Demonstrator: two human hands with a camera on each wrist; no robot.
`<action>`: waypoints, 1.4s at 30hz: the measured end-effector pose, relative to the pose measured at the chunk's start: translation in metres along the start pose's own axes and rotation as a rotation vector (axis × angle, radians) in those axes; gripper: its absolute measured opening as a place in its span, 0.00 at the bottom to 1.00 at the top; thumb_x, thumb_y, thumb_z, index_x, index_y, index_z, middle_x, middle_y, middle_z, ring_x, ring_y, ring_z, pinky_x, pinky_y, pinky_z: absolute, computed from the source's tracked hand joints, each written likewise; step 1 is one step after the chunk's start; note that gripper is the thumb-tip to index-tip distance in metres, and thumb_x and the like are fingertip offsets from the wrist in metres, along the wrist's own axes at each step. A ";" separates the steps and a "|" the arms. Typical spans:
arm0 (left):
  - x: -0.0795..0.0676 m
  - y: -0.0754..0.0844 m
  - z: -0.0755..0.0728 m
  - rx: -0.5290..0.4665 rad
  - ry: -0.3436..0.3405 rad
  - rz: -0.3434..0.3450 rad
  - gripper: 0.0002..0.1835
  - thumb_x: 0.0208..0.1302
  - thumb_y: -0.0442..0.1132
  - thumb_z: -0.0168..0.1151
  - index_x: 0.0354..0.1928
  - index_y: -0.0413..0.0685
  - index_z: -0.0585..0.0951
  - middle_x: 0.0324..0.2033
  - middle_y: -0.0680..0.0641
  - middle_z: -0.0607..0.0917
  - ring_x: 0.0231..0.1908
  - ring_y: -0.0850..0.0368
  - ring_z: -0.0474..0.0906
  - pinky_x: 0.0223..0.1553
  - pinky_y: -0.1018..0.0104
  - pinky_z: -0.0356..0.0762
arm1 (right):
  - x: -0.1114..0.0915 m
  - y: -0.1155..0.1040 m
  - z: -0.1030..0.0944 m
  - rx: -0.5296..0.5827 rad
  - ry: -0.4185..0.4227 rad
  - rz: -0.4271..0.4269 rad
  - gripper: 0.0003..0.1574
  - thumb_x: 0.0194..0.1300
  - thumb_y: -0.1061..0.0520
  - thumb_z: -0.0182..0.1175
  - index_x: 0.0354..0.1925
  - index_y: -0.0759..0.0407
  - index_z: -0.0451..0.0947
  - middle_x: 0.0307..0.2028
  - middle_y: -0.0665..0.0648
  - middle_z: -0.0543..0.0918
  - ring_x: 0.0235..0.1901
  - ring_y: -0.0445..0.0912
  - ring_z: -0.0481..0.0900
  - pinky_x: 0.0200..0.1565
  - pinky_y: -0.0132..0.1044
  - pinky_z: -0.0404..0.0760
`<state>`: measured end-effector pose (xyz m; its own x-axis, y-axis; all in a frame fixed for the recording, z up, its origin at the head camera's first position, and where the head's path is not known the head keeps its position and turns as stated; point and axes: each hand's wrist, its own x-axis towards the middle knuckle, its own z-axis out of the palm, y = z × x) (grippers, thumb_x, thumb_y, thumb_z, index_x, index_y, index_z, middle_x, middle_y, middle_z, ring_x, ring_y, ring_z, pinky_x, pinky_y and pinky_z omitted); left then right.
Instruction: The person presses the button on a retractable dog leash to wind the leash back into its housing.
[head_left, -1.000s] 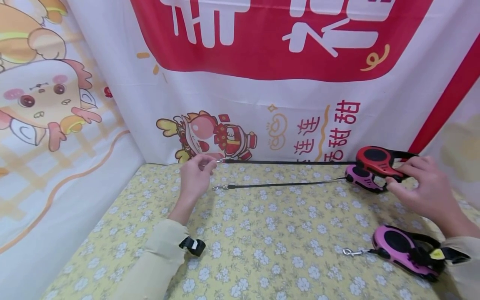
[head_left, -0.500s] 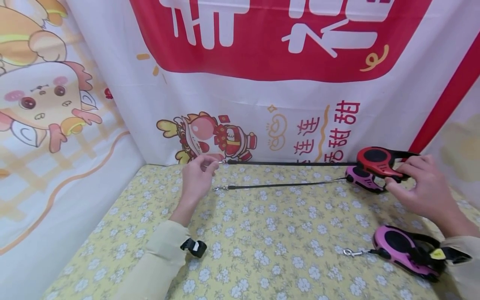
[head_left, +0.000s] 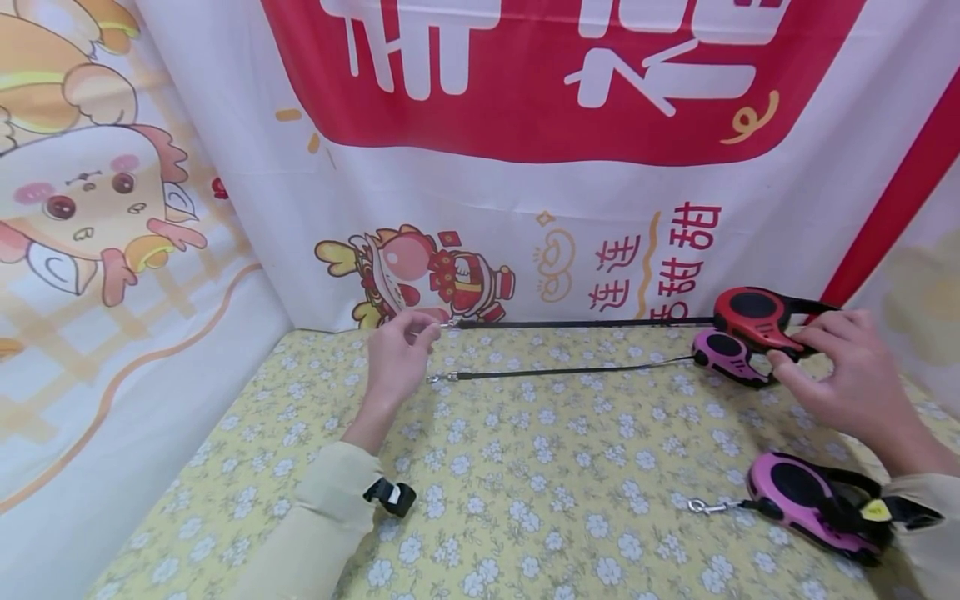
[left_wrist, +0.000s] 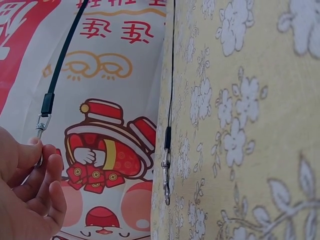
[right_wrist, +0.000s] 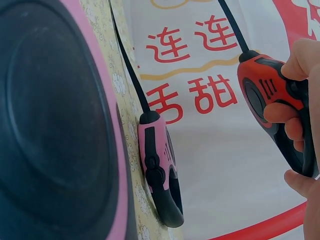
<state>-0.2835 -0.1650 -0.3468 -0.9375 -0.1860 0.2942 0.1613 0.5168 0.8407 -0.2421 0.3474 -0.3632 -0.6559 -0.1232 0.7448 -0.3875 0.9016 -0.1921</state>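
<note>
My right hand grips the handle of a red and black retractable dog leash at the back right; in the right wrist view the fingers curl through its handle. Its black strap runs out straight to the left. Between thumb and fingers, my left hand pinches the metal snap hook at the strap's end, partly hidden by the fingers. Just in front, a pink retractable leash lies with its cord drawn out nearly parallel and its hook on the cloth.
A second pink leash lies at the right front beside the right sleeve, its hook pointing left. Yellow floral cloth covers the table. White printed curtains hang behind and to the left.
The red leash has risen slightly, bringing the right end of its strap up a little. My left hand has shifted slightly right, still pinching the hook. The pink leashes lie as before.
</note>
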 end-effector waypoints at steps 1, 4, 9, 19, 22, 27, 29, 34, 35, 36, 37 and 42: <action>0.000 0.000 0.000 0.003 -0.001 -0.004 0.08 0.77 0.42 0.65 0.50 0.48 0.86 0.43 0.45 0.90 0.43 0.44 0.87 0.38 0.61 0.84 | 0.000 0.000 0.000 0.001 0.000 0.000 0.22 0.56 0.55 0.67 0.36 0.77 0.83 0.39 0.74 0.79 0.45 0.64 0.65 0.41 0.53 0.60; -0.002 0.001 0.002 0.015 -0.007 -0.007 0.07 0.77 0.43 0.65 0.49 0.49 0.86 0.43 0.46 0.90 0.41 0.47 0.87 0.37 0.62 0.84 | 0.000 -0.001 0.001 0.011 0.006 -0.003 0.21 0.56 0.55 0.67 0.36 0.77 0.83 0.38 0.73 0.79 0.44 0.63 0.64 0.41 0.52 0.60; -0.004 0.003 0.006 0.024 -0.022 0.024 0.08 0.76 0.42 0.66 0.49 0.48 0.86 0.41 0.46 0.90 0.39 0.51 0.86 0.38 0.63 0.83 | 0.000 -0.002 0.002 0.028 0.026 -0.035 0.22 0.58 0.53 0.66 0.34 0.75 0.83 0.36 0.71 0.79 0.43 0.62 0.64 0.41 0.48 0.59; -0.006 0.007 0.008 0.035 -0.016 0.029 0.08 0.75 0.43 0.67 0.47 0.48 0.86 0.38 0.46 0.89 0.37 0.52 0.84 0.39 0.62 0.81 | 0.002 -0.005 0.000 0.037 0.023 -0.059 0.25 0.61 0.49 0.67 0.33 0.74 0.83 0.36 0.71 0.81 0.43 0.62 0.65 0.42 0.50 0.60; -0.006 0.008 0.007 0.043 -0.012 0.022 0.08 0.74 0.44 0.68 0.46 0.48 0.86 0.39 0.47 0.89 0.38 0.52 0.83 0.40 0.62 0.81 | 0.002 -0.007 0.001 0.051 0.011 -0.057 0.23 0.62 0.49 0.68 0.34 0.73 0.83 0.36 0.70 0.81 0.44 0.61 0.65 0.42 0.50 0.60; -0.006 0.007 0.007 0.051 -0.014 0.041 0.07 0.75 0.44 0.68 0.46 0.48 0.86 0.39 0.46 0.89 0.37 0.52 0.83 0.40 0.63 0.81 | 0.003 -0.007 0.001 0.095 0.015 -0.069 0.18 0.58 0.54 0.70 0.34 0.71 0.84 0.37 0.68 0.81 0.46 0.59 0.65 0.43 0.47 0.61; -0.006 0.007 0.007 0.053 -0.018 0.051 0.08 0.75 0.44 0.67 0.46 0.48 0.86 0.39 0.46 0.89 0.37 0.52 0.84 0.39 0.63 0.81 | 0.002 -0.006 0.002 0.101 0.017 -0.066 0.18 0.58 0.55 0.71 0.34 0.71 0.85 0.37 0.67 0.81 0.46 0.58 0.65 0.43 0.47 0.61; -0.005 0.006 0.007 0.052 -0.016 0.075 0.08 0.75 0.43 0.68 0.46 0.47 0.86 0.38 0.46 0.90 0.35 0.52 0.85 0.36 0.63 0.81 | 0.002 -0.005 0.003 0.105 0.018 -0.069 0.17 0.55 0.55 0.72 0.34 0.71 0.85 0.36 0.67 0.82 0.45 0.57 0.64 0.43 0.46 0.60; -0.006 0.005 0.007 0.055 -0.013 0.082 0.08 0.75 0.43 0.68 0.46 0.46 0.86 0.38 0.45 0.91 0.35 0.52 0.85 0.36 0.64 0.81 | 0.002 -0.005 0.004 0.106 0.018 -0.072 0.17 0.54 0.56 0.73 0.34 0.71 0.85 0.36 0.67 0.82 0.45 0.56 0.64 0.43 0.46 0.60; -0.006 0.005 0.007 0.056 -0.012 0.086 0.08 0.75 0.43 0.68 0.46 0.46 0.86 0.38 0.45 0.91 0.35 0.52 0.85 0.35 0.64 0.81 | 0.002 -0.005 0.004 0.107 0.018 -0.077 0.17 0.53 0.57 0.73 0.34 0.71 0.85 0.36 0.67 0.82 0.44 0.56 0.65 0.43 0.46 0.61; -0.006 0.004 0.007 0.058 -0.010 0.089 0.08 0.75 0.43 0.68 0.45 0.46 0.86 0.38 0.45 0.91 0.35 0.53 0.86 0.35 0.64 0.81 | 0.002 -0.005 0.005 0.106 0.016 -0.076 0.16 0.52 0.57 0.74 0.34 0.71 0.85 0.36 0.67 0.82 0.44 0.56 0.65 0.43 0.46 0.61; -0.006 0.004 0.008 0.052 -0.010 0.078 0.08 0.75 0.42 0.67 0.46 0.46 0.86 0.39 0.45 0.91 0.35 0.53 0.85 0.35 0.65 0.81 | 0.002 -0.007 0.005 0.104 0.011 -0.077 0.16 0.51 0.59 0.73 0.33 0.71 0.85 0.36 0.67 0.82 0.44 0.56 0.64 0.43 0.47 0.61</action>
<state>-0.2799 -0.1549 -0.3491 -0.9256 -0.1353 0.3534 0.2183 0.5720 0.7906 -0.2443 0.3386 -0.3636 -0.6151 -0.1852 0.7664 -0.5018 0.8417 -0.1994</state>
